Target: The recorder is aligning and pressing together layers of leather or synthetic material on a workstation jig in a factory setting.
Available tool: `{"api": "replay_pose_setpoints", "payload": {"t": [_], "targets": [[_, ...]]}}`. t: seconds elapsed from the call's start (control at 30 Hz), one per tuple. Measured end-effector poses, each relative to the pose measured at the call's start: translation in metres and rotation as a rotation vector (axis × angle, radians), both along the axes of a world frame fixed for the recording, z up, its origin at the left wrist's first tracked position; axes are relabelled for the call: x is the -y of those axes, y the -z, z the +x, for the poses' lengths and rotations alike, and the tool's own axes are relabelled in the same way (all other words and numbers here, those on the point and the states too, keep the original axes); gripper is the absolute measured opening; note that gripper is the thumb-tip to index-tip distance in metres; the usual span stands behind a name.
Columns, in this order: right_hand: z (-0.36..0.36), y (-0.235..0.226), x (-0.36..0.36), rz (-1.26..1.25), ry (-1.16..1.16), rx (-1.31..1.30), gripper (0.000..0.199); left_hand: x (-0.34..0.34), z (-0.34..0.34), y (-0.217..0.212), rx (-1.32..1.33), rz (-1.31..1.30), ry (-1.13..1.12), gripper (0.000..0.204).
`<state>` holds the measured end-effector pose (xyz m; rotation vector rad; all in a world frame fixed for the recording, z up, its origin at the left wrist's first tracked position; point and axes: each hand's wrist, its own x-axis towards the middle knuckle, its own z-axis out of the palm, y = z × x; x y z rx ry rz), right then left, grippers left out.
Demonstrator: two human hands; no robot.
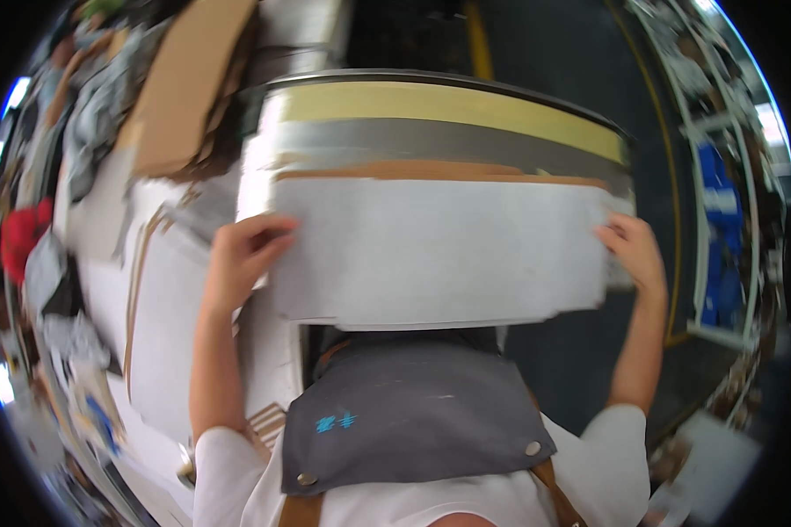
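Observation:
A wide white sheet point(439, 250), paper or thin board, lies in front of me across a metal-topped work surface point(343, 139). Its notched near edge reaches toward my apron. Along its far edge shows a strip of brown cardboard point(448, 169). My left hand point(253, 246) is closed at the sheet's left edge, thumb and fingers pinching there. At the right edge, my right hand point(633, 248) pinches the sheet in the same way. Fingertips are slightly blurred, and what lies beneath the sheet is hidden.
A yellow band point(448, 112) crosses the surface's far side. Brown cardboard point(189, 83) is stacked at far left; more white sheets point(171, 325) lie left of me. To the right are a dark floor point(580, 53) and a white rack point(751, 237) with blue bins point(721, 202).

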<state>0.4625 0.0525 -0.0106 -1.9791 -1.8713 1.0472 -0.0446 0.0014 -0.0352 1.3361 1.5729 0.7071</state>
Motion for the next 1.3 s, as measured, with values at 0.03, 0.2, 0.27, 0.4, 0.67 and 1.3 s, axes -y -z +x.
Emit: {"api": "replay_pose_setpoints", "payload": {"t": [0.03, 0.2, 0.27, 0.4, 0.67, 1.3], "targets": [[0.009, -0.011, 0.001, 0.052, 0.039, -0.074, 0.019, 0.004, 0.007, -0.006, 0.053, 0.074, -0.031, 0.014], [-0.007, -0.058, -0.021, 0.246, 0.076, -0.459, 0.019, 0.047, -0.019, -0.044, 0.233, 0.168, -0.277, 0.016], [-0.065, -0.046, -0.044, 0.195, -0.056, -0.542, 0.020, 0.090, -0.055, -0.050, 0.144, 0.274, -0.456, 0.017], [-0.244, -0.026, -0.064, 0.010, -0.393, -0.470, 0.019, 0.200, -0.132, -0.052, -0.086, 0.290, -0.898, 0.019], [-0.451, 0.057, -0.056, 0.008, -0.818, -0.666, 0.022, 0.334, -0.214, -0.025, -0.402, -0.021, -1.186, 0.024], [-0.117, 0.056, 0.007, 0.582, -0.537, 0.273, 0.060, -0.053, 0.096, 0.027, -0.558, 0.601, 0.383, 0.056]]}}
